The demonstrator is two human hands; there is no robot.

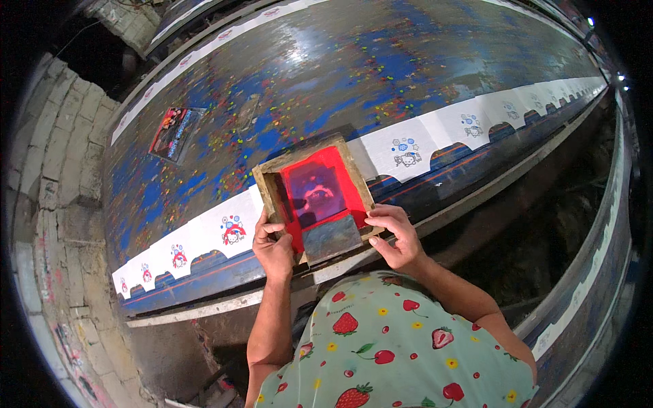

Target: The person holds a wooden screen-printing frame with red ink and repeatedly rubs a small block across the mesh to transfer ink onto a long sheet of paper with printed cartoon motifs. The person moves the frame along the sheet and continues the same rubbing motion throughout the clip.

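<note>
Both hands hold a small wooden screen-printing frame (pixel 348 158) at the near edge of a long table. My left hand (pixel 273 246) is closed on its near left corner, and my right hand (pixel 393 234) pinches the near right corner. Red ink surrounds a purplish mesh window (pixel 316 192) inside the frame. A flat grey plate, perhaps a squeegee (pixel 332 239), lies across the frame's near side. Beneath and beside the frame runs a row of white fabric pieces. The nearest left piece (pixel 216 234) bears a red and blue cartoon print; the nearest right piece (pixel 381 146) shows blue and outline without red.
The long table (pixel 224 163) is spattered with blue, red and yellow paint. A flat dark panel with a red picture (pixel 175 134) lies on it at the left. White printed pieces (pixel 185 60) line the far edge too. A brick wall (pixel 68 136) stands left; another table edge (pixel 578 306) is at right.
</note>
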